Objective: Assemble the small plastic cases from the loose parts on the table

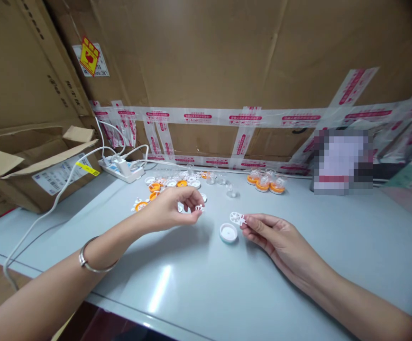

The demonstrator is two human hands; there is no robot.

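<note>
My left hand (pixel 182 206) is raised above the table, thumb and fingers pinching a small white wheel-like plastic part (pixel 199 208). To its right, my right hand (pixel 271 232) grips a flat white plastic piece (pixel 237 218) by one end; the other end is a round spoked ring pointing left. Just below that ring, a round white cap (pixel 228 233) lies on the table with its hollow side up. Behind my left hand are scattered orange rings (pixel 155 187), white rings and clear domes (pixel 231 191), partly hidden by the hand.
Several assembled orange-and-clear domed pieces (pixel 262 183) stand at the back right. A blurred-out upright object (pixel 343 163) is farther right. On the left are a power strip (pixel 122 171) with white cables and an open cardboard box (pixel 38 166). A large taped carton (pixel 206 57) walls off the back.
</note>
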